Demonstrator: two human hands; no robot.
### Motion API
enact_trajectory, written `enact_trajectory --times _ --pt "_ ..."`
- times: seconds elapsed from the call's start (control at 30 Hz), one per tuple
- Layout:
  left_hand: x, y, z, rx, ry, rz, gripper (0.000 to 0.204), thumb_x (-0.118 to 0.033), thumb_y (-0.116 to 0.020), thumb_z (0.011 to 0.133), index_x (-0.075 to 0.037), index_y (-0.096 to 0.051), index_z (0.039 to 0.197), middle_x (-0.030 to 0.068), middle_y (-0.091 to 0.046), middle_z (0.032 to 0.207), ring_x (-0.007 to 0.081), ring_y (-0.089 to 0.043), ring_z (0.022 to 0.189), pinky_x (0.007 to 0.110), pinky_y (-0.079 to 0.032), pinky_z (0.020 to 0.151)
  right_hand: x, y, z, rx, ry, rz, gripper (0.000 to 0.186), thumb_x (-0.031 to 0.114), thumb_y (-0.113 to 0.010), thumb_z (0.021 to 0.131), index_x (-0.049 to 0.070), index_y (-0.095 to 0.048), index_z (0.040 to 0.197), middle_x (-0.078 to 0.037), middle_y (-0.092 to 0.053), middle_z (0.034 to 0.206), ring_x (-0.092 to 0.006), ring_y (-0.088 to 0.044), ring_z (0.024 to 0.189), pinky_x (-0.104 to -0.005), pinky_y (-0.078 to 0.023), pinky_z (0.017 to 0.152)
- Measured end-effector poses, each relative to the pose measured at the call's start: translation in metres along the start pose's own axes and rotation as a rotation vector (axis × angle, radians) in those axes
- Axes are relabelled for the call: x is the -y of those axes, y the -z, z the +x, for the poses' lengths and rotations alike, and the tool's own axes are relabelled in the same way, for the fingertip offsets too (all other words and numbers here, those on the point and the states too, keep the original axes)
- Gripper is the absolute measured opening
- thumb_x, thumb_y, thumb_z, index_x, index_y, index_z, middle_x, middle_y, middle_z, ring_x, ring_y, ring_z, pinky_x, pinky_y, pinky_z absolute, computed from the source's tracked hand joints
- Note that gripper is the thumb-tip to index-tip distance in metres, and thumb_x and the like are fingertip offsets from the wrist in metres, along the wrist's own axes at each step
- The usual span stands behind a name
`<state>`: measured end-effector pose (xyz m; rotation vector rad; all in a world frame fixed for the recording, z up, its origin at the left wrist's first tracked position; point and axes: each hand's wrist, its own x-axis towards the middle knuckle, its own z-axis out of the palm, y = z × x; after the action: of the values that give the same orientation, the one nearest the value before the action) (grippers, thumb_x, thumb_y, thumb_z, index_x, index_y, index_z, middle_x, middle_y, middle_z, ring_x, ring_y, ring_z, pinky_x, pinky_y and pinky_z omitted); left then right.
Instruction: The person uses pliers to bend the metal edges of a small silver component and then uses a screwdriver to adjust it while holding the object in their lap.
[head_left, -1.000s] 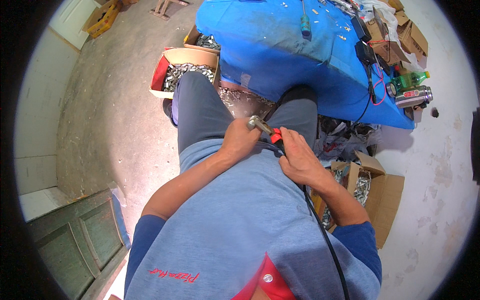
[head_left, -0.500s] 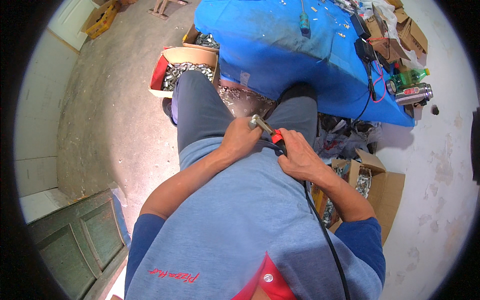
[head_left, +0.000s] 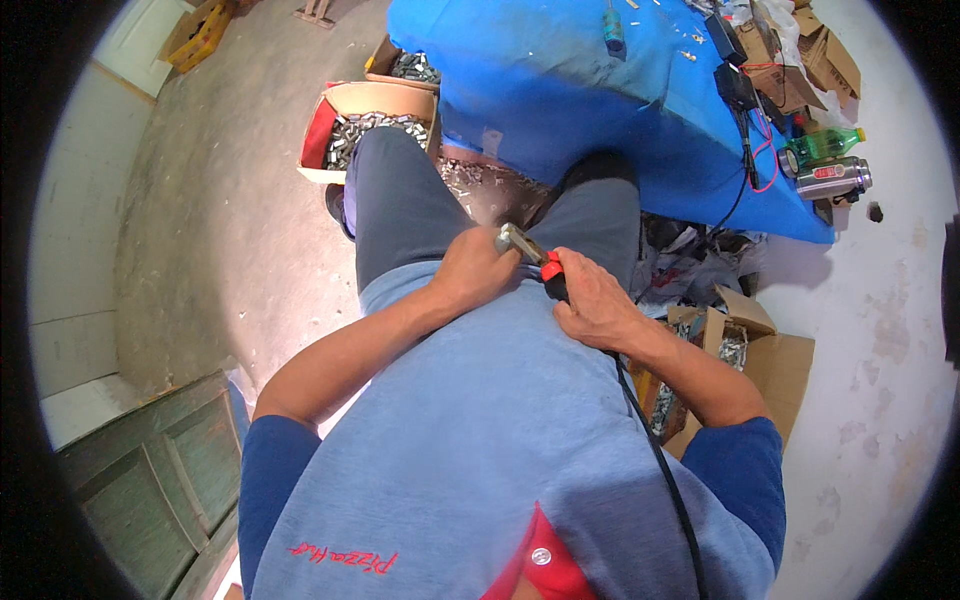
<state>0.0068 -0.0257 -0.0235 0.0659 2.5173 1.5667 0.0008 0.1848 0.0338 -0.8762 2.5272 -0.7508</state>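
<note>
In my lap, my right hand [head_left: 597, 302] is closed around a corded hand tool [head_left: 553, 272] with a black handle, a red collar and a metal front part slanting toward the left. Its black cord [head_left: 648, 440] runs down across my shirt. My left hand [head_left: 470, 268] is closed in a pinch, its fingers at a small silvery metal piece [head_left: 502, 238] against the tool's far end. Most of that piece is hidden by the fingers, so I cannot tell its full shape.
Beyond my knees stands a table with a blue cover [head_left: 560, 110], a screwdriver [head_left: 614, 32] on it. A box of small metal parts [head_left: 365, 98] stands by my left knee. At right are a green bottle [head_left: 828, 146], a steel flask [head_left: 835, 180] and an open carton [head_left: 780, 375].
My view has shifted slightly, and both elbows sit a little wider. The two hands keep their grips, with the tool and metal piece still together.
</note>
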Motion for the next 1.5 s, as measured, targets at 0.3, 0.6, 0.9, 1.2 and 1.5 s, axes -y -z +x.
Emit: enact_trajectory --times 0.3,0.6,0.9,1.2,1.5 --pt "0.006 -0.004 -0.006 -0.053 -0.03 -0.142 0.018 -0.011 -0.056 0.09 0.003 -0.067 0.087 0.0103 -0.06 0.064 0.0159 -0.053 0.059 0.037 -0.045 0.058 0.002 0.007 0.005 0.119 -0.09 0.011 0.051 0.004 -0.055 0.073 -0.006 -0.043 0.121 -0.029 -0.056 0.105 -0.0465 -0.054 0.1 -0.0523 -0.043 0.087" --pt "-0.007 0.0 -0.006 0.057 0.064 -0.257 0.023 -0.017 -0.057 0.087 0.004 -0.066 0.091 0.0212 -0.065 0.072 0.0257 -0.062 0.065 0.041 -0.048 0.066 0.006 0.011 -0.003 -0.088 0.054 -0.159 0.05 0.007 -0.056 0.071 -0.005 -0.046 0.118 -0.023 -0.059 0.103 -0.0412 -0.055 0.098 -0.049 -0.039 0.084" --pt "-0.001 -0.005 -0.006 0.023 0.082 -0.274 0.022 -0.014 -0.055 0.086 0.002 -0.069 0.092 0.0175 -0.066 0.07 0.0231 -0.063 0.064 0.039 -0.049 0.064 0.013 0.017 -0.003 0.044 -0.059 -0.1 0.055 0.007 -0.055 0.075 -0.005 -0.041 0.126 -0.027 -0.056 0.107 -0.0425 -0.053 0.102 -0.0515 -0.042 0.089" --pt "-0.003 -0.005 -0.003 -0.001 0.087 -0.221 0.025 -0.019 -0.057 0.087 0.002 -0.071 0.091 0.022 -0.067 0.073 0.0331 -0.067 0.067 0.043 -0.049 0.064 0.017 0.018 0.0 0.049 -0.051 -0.113 0.046 0.003 -0.052 0.075 -0.007 -0.041 0.118 -0.029 -0.054 0.114 -0.0462 -0.052 0.107 -0.0538 -0.046 0.089" --pt "-0.002 -0.004 -0.002 -0.02 0.069 -0.155 0.027 -0.021 -0.058 0.087 0.003 -0.069 0.084 0.0247 -0.065 0.072 0.0378 -0.066 0.068 0.046 -0.047 0.063 0.016 0.017 0.003 0.057 -0.05 -0.171 0.056 0.007 -0.054 0.074 -0.01 -0.04 0.126 -0.027 -0.054 0.111 -0.043 -0.053 0.104 -0.0518 -0.047 0.087"
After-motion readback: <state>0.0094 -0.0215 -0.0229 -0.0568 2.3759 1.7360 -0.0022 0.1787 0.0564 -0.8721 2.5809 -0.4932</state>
